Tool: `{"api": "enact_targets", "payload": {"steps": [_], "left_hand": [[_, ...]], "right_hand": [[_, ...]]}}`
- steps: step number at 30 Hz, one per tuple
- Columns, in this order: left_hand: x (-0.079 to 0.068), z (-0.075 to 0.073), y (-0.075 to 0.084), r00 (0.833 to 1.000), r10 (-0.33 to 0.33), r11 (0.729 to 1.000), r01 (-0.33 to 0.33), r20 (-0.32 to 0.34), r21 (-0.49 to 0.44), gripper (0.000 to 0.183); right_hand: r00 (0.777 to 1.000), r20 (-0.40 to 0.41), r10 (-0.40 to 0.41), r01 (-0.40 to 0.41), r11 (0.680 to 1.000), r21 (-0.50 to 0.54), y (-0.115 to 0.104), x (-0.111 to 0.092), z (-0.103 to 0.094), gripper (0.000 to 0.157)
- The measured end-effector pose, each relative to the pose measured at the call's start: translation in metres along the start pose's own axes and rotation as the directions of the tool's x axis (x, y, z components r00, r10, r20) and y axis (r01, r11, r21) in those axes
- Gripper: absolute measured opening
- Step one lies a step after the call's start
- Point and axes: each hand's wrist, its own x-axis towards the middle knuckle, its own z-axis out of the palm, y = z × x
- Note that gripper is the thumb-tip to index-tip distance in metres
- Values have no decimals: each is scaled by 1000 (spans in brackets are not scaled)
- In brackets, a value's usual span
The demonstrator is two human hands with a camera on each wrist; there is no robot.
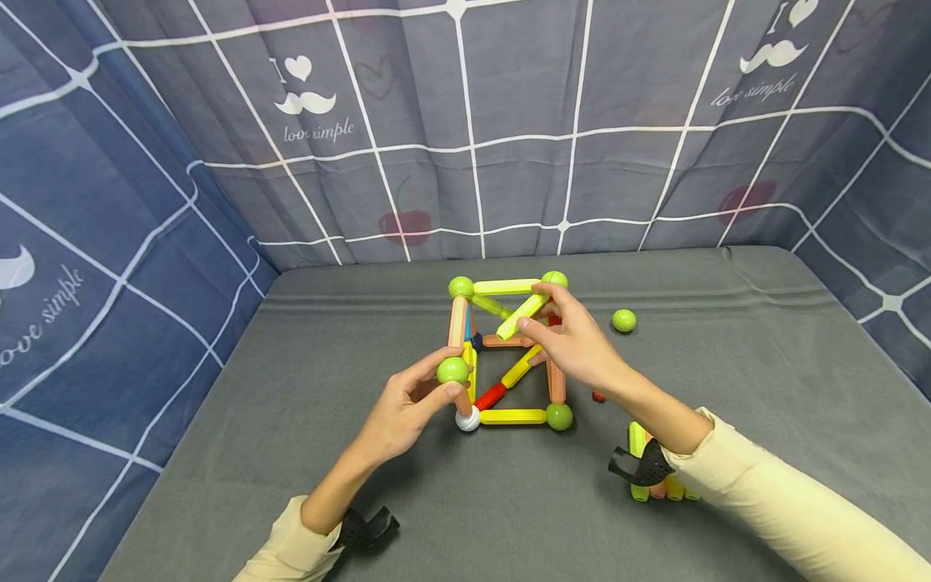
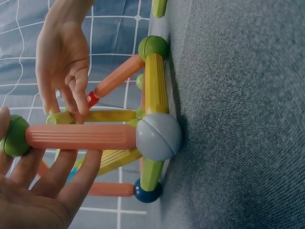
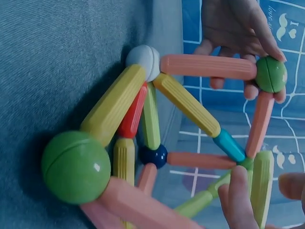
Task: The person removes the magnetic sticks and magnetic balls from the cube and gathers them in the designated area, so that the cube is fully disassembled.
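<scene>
A frame of magnetic rods and balls stands on the grey cloth. My left hand (image 1: pixel 396 412) pinches a green ball (image 1: pixel 452 371) at its upper near-left corner. Under that ball an orange rod (image 2: pixel 81 137) runs down to a white ball (image 2: pixel 158 137) on the cloth. Between the thumb and fingers of my right hand (image 1: pixel 582 343) is a yellow-green rod (image 1: pixel 522 317), angled over the top of the frame. At the far top, green balls (image 1: pixel 461 288) flank another yellow-green rod (image 1: pixel 505 287). The near-right bottom corner is a green ball (image 3: pixel 76 167).
Right of the frame lie a loose green ball (image 1: pixel 624 321) and a small red piece (image 1: pixel 599 396). Several rods (image 1: pixel 638 491) lie side by side under my right forearm, partly hidden by it. A checked blue-grey curtain (image 1: pixel 524 186) rises behind and at both sides.
</scene>
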Motion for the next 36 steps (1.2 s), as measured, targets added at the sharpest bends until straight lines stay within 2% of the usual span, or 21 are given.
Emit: {"api": "enact_targets", "payload": {"steps": [6,15,21,26,33,36], "left_hand": [[0,-1,-1,1000,2,1000,-2,-2,12,43],[0,0,1,1000,-2,1000,2,0,21,43],[-1,-1,0,1000,9,1000,-9,6,3,42],[0,0,0,1000,6,1000,-6,9,0,43],[0,0,1,1000,6,1000,-6,5,13,43],[0,0,1,1000,8,1000,-8,2,15,43]], "right_hand": [[996,-85,35,-29,997,71,0,3,8,52],[991,-115,64,-41,980,196,0,3,8,43],[993,-68,96,-85,985,152,0,0,10,44],[996,-39,79,-74,991,112,1,-6,6,46],[998,32,58,-61,993,100,4,-21,-9,52],[997,48,57,-60,996,61,6,-29,-19,57]]}}
